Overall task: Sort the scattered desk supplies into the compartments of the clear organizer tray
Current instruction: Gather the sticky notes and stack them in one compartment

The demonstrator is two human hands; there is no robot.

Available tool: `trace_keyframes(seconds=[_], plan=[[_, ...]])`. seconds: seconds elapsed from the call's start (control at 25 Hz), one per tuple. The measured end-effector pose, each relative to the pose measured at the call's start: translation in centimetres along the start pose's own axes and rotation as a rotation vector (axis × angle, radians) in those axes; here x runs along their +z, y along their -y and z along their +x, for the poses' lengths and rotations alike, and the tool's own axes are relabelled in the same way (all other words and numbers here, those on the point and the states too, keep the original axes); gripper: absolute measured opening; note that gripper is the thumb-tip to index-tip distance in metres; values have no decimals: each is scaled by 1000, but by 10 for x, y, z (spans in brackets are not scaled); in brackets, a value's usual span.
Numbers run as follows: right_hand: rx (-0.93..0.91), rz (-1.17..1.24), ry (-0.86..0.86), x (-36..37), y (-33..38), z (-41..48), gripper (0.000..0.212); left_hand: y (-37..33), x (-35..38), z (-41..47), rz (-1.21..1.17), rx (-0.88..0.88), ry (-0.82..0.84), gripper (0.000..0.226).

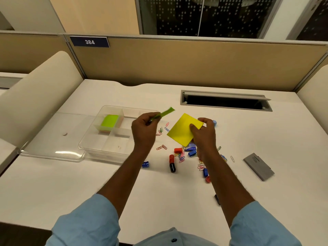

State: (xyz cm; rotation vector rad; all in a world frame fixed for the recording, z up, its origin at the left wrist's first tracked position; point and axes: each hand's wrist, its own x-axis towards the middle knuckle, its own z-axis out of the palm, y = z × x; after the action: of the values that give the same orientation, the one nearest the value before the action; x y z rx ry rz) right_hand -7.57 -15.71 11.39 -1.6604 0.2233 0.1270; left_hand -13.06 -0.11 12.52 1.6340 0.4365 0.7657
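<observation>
- Yellow paper is filling my right hand point(204, 137) — I am holding a sticky-note pad point(181, 132) tilted above the desk point(71, 183), my thumb lying across its near corner and my fingers curling round its far edge.
- I am pinching a thin green slip point(166, 112) in my left hand point(143, 128), with my fingers curled round its lower end; its free end is pointing up and to the right, near the far right corner of the clear organizer tray point(99, 150).
- That tray is lying on the desk just left of my hands, and a green-topped pad point(110, 120) is resting in its back-left compartment.
- A clear lid point(53, 151) is lying against the tray's left side.
- Coloured paper clips point(181, 158) are lying scattered under and between my hands, with small blue clips point(192, 153) and a red-and-black marker point(171, 164) among them.
- A blue sharpener point(145, 164) is sitting just beside my left forearm.
- A flat grey case point(259, 168) is lying well apart on the right — I cannot read its lettering.
</observation>
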Motion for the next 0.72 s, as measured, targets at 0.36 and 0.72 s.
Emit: trace_keyframes(seconds=[0.36,0.72], plan=[[233,249,229,27,7,-12,19,9,-25,-8,207,184,430,30],[22,31,292,64,3,-23,23,5,-64,9,137,-23,542,45]])
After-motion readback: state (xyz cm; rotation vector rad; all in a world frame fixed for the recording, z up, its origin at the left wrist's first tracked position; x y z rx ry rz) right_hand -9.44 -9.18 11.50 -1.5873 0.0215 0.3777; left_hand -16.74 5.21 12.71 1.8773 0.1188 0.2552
